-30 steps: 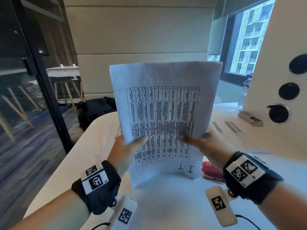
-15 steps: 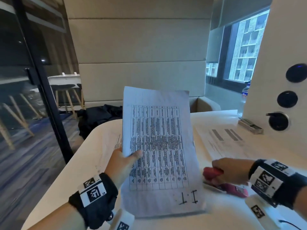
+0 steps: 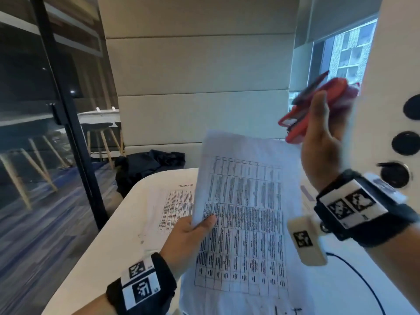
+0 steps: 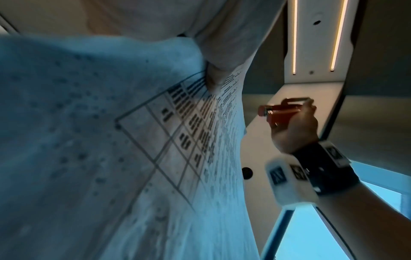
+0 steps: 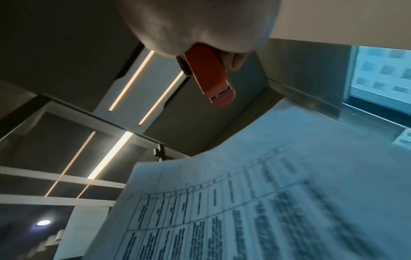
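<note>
My left hand [image 3: 193, 233] pinches the left edge of a stack of printed sheets [image 3: 247, 212] with a table of text, thumb on top, holding it tilted above the white table [image 3: 109, 242]. The same sheets [image 4: 155, 140] fill the left wrist view, and their top edge shows in the right wrist view [image 5: 266, 202]. My right hand [image 3: 322, 137] is raised at upper right and grips a red stapler [image 3: 313, 105], blurred with motion, above the sheets' top right corner. The stapler [image 5: 209, 77] points away from the palm; it also shows in the left wrist view [image 4: 280, 110].
Another printed sheet [image 3: 175, 205] lies flat on the table under the held stack. A dark bag [image 3: 147, 169] sits on the bench beyond the table. A white panel with round black knobs [image 3: 406, 144] stands at right; a glass partition [image 3: 56, 110] stands at left.
My right hand let go of the sheets, picked the red stapler up from the table and lifted it to the upper right. My left hand kept the sheets and lowered them.
</note>
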Action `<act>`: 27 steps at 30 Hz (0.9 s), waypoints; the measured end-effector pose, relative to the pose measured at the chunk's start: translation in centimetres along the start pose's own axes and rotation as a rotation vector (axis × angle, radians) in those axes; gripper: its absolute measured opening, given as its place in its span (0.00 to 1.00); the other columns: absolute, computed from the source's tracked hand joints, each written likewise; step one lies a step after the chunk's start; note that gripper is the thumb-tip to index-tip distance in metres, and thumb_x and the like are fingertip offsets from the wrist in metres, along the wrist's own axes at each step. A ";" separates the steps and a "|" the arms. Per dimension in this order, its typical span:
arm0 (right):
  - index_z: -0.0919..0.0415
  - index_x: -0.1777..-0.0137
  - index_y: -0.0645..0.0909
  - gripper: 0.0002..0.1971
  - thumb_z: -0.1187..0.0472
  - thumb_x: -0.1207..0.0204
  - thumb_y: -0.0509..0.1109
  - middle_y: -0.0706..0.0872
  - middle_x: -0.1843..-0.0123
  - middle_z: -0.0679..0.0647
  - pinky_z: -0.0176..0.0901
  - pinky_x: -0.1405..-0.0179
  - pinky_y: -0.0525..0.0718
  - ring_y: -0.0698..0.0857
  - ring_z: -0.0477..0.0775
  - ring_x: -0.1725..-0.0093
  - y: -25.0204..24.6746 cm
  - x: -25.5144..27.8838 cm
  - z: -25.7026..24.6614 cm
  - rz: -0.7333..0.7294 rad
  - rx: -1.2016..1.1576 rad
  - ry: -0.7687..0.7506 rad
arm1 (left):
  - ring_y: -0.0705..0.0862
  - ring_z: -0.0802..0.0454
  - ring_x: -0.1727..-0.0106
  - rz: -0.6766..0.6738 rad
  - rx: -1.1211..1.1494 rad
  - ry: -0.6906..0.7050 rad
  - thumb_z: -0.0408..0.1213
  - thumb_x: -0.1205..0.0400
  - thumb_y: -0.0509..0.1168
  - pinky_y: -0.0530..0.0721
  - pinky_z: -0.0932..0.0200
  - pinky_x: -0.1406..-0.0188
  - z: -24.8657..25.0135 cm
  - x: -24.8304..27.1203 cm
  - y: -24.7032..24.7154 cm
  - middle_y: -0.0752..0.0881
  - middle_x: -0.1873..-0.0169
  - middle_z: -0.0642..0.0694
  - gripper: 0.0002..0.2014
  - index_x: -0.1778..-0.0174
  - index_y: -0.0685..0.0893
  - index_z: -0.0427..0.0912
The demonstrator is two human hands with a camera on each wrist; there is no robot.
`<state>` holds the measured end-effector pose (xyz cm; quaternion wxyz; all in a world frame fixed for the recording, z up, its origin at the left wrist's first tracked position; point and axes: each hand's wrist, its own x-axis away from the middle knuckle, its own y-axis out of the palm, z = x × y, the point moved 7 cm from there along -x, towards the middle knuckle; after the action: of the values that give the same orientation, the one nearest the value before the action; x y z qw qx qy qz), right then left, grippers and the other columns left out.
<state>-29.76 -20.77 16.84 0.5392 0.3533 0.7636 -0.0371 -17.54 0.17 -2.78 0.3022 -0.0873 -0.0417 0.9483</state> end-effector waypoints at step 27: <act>0.57 0.69 0.79 0.19 0.48 0.19 0.65 0.85 0.73 0.54 0.36 0.74 0.78 0.82 0.45 0.75 5.9 2.5 3.6 -0.109 0.139 0.452 | 0.66 0.58 0.77 -0.145 -0.135 0.065 0.44 0.15 0.61 0.69 0.69 0.74 1.3 2.1 3.7 0.69 0.82 0.57 0.20 0.74 0.70 0.45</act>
<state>-23.91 -16.64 15.10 0.3262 0.3472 0.8784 -0.0383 -21.53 -1.69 -2.33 0.3646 -0.1349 -0.1018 0.9157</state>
